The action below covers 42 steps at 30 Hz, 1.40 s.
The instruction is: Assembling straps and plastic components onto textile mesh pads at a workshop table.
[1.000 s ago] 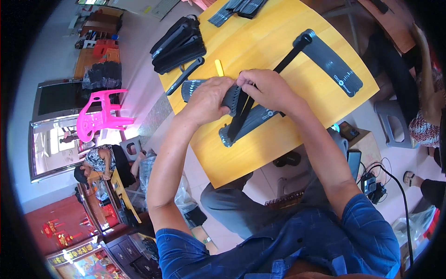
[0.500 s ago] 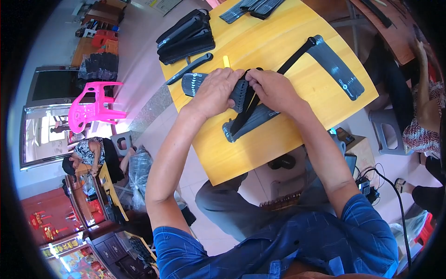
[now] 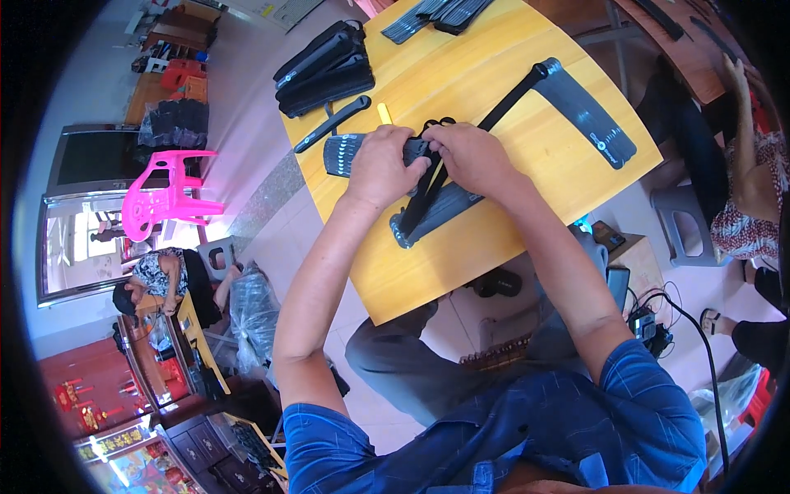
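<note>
My left hand (image 3: 381,165) and my right hand (image 3: 469,156) meet over a black flat paddle-shaped part (image 3: 436,210) lying on the yellow wooden table (image 3: 461,263). Both hands grip the black pieces at its upper end, where a small black looped bit (image 3: 436,125) shows between my fingers. A ridged black strip (image 3: 341,152) sticks out from under my left hand. A second black paddle-shaped part with a long handle (image 3: 576,103) lies to the right of my right hand.
A stack of black parts (image 3: 325,70) and a loose black bar (image 3: 333,123) lie at the table's far left, more black strips (image 3: 436,15) at the far edge. A pink plastic chair (image 3: 169,193) stands left. A seated person (image 3: 753,165) is on the right.
The view has shifted a little; my hands stay together on the black part, with the fingers slightly rearranged at its upper end.
</note>
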Each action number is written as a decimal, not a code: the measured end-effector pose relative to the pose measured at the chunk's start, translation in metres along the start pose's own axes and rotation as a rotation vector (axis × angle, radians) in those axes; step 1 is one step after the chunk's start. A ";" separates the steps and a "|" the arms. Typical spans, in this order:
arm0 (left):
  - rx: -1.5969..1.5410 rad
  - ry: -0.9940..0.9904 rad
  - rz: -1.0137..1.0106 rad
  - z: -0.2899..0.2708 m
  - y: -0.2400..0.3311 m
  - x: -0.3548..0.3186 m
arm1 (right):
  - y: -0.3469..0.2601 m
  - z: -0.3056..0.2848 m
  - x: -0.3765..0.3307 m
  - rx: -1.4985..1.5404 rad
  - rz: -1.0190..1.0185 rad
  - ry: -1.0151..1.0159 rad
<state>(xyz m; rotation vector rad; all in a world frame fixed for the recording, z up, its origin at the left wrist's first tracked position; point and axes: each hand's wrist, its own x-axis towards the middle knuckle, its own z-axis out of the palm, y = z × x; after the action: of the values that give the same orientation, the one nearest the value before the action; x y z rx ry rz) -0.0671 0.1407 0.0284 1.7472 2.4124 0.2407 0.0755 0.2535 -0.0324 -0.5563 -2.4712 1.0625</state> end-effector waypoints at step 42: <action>0.047 -0.203 0.294 -0.052 -0.024 -0.002 | -0.012 -0.017 0.004 0.104 -0.169 0.155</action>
<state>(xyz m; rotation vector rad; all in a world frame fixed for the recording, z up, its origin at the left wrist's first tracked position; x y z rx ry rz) -0.0999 0.1292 0.0738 2.0364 2.0349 0.0363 0.0780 0.2577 -0.0116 -0.3757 -2.2696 1.0337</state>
